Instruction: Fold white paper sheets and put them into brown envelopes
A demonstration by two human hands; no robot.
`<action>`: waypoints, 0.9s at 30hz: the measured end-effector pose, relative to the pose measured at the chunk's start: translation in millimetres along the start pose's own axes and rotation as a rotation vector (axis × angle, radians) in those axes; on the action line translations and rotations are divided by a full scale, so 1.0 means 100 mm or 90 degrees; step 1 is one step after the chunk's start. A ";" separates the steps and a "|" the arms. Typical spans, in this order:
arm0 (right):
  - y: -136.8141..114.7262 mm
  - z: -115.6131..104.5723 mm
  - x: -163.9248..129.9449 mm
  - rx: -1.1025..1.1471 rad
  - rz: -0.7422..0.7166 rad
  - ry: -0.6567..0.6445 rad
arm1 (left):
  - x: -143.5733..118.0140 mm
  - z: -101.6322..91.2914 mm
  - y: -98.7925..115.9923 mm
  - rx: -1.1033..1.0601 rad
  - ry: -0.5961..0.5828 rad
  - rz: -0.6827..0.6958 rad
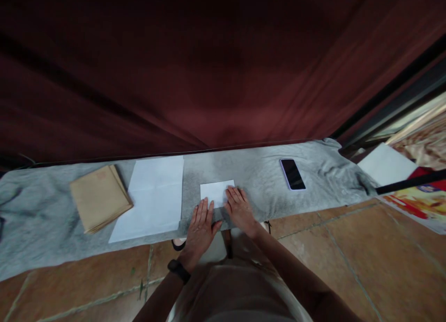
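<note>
Under the flat-fingered left hand (201, 226) and right hand (241, 213), a small white paper rectangle (214, 190) is being covered at its near and right edges; bare grey cloth (252, 166) is being exposed beyond the hands.

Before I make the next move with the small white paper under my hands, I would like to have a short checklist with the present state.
1. Small white paper lies on the gray cloth: ok.
2. Left hand touches its near edge: ok.
3. Right hand touches its right side: ok.
4. Large white sheet uncovered: not ok, the brown envelopes overlap its left edge.
5. Smartphone apart from both hands: ok.
6. Small paper's underside unmarked: cannot tell.
</note>
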State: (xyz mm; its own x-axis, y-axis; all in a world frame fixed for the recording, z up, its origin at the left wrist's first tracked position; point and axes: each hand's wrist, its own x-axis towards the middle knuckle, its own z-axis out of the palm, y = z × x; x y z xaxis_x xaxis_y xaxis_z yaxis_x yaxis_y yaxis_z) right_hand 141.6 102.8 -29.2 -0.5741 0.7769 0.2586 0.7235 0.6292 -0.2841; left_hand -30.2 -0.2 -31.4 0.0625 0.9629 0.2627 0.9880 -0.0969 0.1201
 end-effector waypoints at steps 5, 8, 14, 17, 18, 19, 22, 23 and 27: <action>-0.13 0.09 0.20 0.013 -0.006 -0.021 | 0.01 -0.02 0.00 0.008 -0.002 0.013; -0.05 0.08 0.21 0.007 -0.004 -0.024 | 0.01 -0.05 0.00 0.007 -0.012 0.010; 0.21 0.00 0.12 -0.017 0.008 -0.014 | -0.02 -0.08 0.06 0.005 -0.018 -0.019; 0.25 -0.01 0.11 -0.019 0.004 -0.013 | 0.03 -0.06 0.17 0.001 -0.015 -0.008; 0.25 -0.01 0.11 -0.019 0.002 -0.012 | 0.06 -0.05 0.22 -0.002 -0.021 0.004; 0.25 -0.01 0.10 -0.018 0.002 -0.011 | 0.09 -0.04 0.26 -0.003 -0.028 0.016; 0.28 -0.01 0.08 -0.007 0.003 -0.006 | 0.12 -0.01 0.35 0.000 -0.045 0.031; 0.30 -0.01 0.08 0.000 0.003 -0.004 | 0.12 0.00 0.35 0.001 -0.046 0.030; 0.41 -0.03 0.05 0.026 0.002 0.008 | 0.02 0.00 0.26 0.006 -0.039 0.028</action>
State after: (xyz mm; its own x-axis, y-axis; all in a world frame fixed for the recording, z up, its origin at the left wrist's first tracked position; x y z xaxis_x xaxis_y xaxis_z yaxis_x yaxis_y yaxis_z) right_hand 169.9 132.0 -36.4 -0.5665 0.7789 0.2692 0.7091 0.6271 -0.3224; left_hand -4.7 -0.5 -27.6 0.1147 0.9712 0.2088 0.9853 -0.1379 0.1005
